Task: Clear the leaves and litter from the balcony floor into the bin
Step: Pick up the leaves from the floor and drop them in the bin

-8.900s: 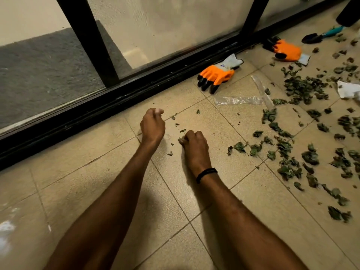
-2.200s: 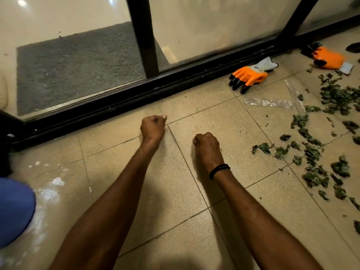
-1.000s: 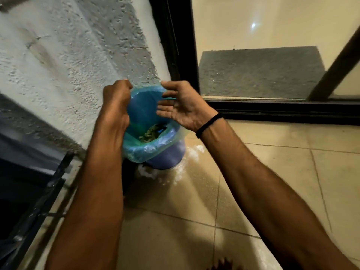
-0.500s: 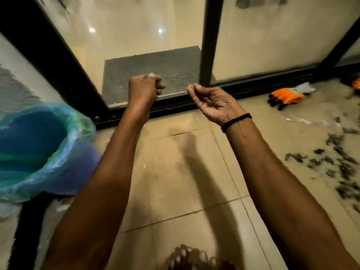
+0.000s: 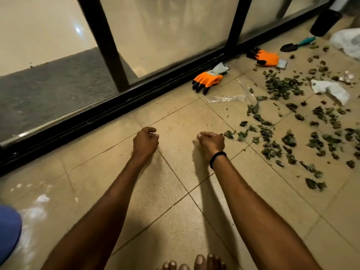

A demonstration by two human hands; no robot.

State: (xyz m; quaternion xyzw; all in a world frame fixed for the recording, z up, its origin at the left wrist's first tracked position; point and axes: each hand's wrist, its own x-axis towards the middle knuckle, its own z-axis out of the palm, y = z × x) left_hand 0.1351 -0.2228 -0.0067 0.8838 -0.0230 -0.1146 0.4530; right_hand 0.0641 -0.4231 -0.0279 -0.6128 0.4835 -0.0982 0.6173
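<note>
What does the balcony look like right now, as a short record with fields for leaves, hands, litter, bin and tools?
leaves: scattered over the tiles on the right
left hand: fingers curled, nothing visibly held
right hand: fingers curled, beside the nearest leaves
litter: clear plastic wrapper and white scrap among the leaves
bin: blue, only its edge in view, far left
tools: orange gloves by the door track, trowel farther right
</note>
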